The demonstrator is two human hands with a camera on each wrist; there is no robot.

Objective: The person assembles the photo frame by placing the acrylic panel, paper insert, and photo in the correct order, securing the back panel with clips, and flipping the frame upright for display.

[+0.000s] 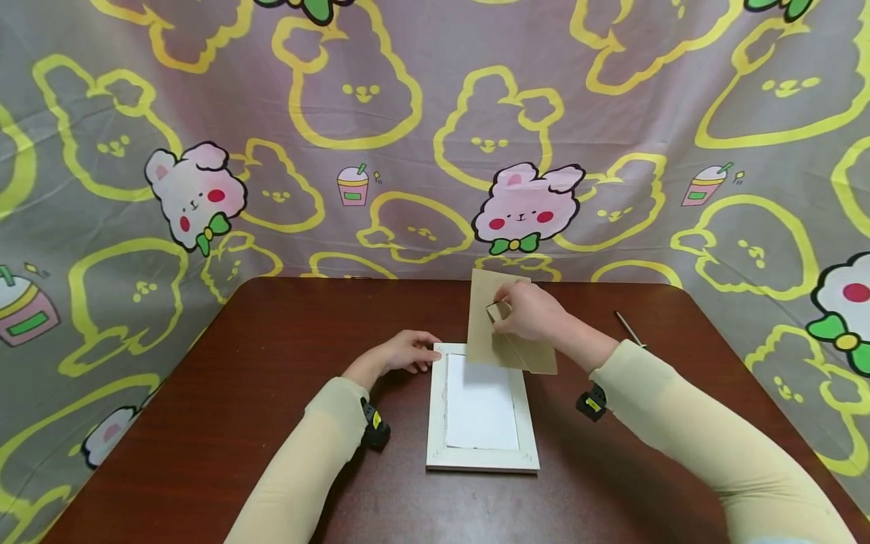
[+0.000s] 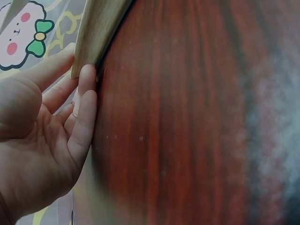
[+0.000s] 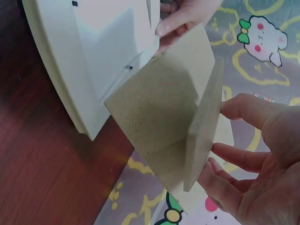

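Observation:
A white picture frame [image 1: 437,412] lies face down on the table, a white sheet [image 1: 481,404] filling its opening. My left hand [image 1: 406,352] grips its far left corner; in the left wrist view the thumb and fingers lie around the frame's edge [image 2: 96,35]. My right hand [image 1: 529,310] holds a brown backing board [image 1: 481,332] tilted above the far end of the frame. Its thumb and fingers pinch the board's stand leg [image 3: 204,126], which is swung out from the panel. In the right wrist view the board overlaps a corner of the frame.
A thin pen-like stick [image 1: 629,329] lies on the dark wooden table [image 1: 272,408], beyond my right forearm. A patterned cloth [image 1: 408,151] hangs along the table's far edge and sides.

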